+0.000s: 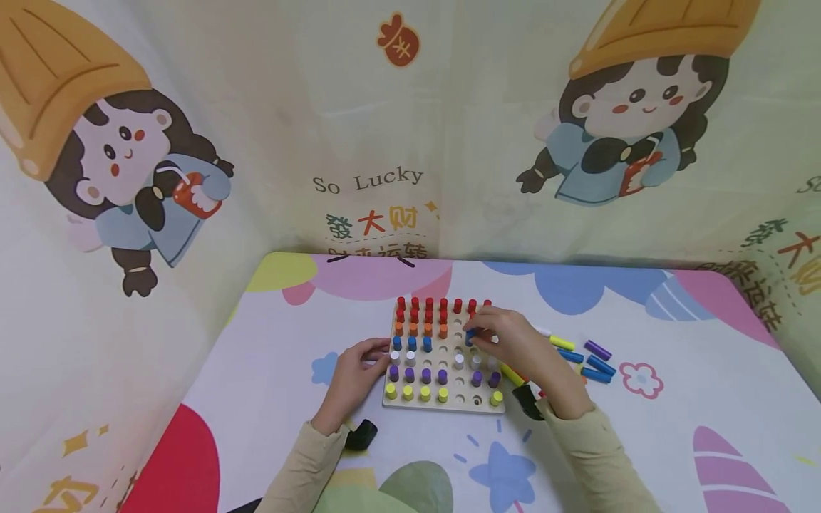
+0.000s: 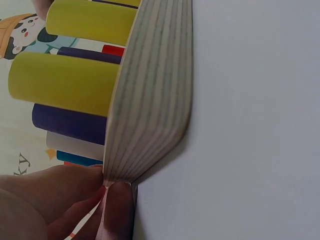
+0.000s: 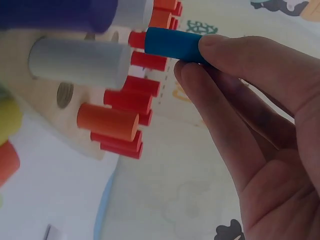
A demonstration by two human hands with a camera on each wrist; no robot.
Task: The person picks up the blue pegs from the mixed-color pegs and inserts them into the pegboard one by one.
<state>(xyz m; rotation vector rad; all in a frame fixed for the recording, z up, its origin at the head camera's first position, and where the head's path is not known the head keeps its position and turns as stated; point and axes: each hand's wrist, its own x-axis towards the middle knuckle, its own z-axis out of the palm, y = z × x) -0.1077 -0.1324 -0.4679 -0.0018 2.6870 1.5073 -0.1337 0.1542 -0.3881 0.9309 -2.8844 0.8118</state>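
My left hand (image 2: pixel 55 202) grips a thick board (image 2: pixel 155 75) by its striped edge; yellow pegs (image 2: pixel 65 84), purple pegs (image 2: pixel 70 123) and a white peg (image 2: pixel 75 145) jut from its face.

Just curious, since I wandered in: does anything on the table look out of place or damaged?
No damage stands out. The only untidy part is the loose pegs, jumbled on the table to the right of the pegboard, whereas the seated pegs stand upright in rows by colour.
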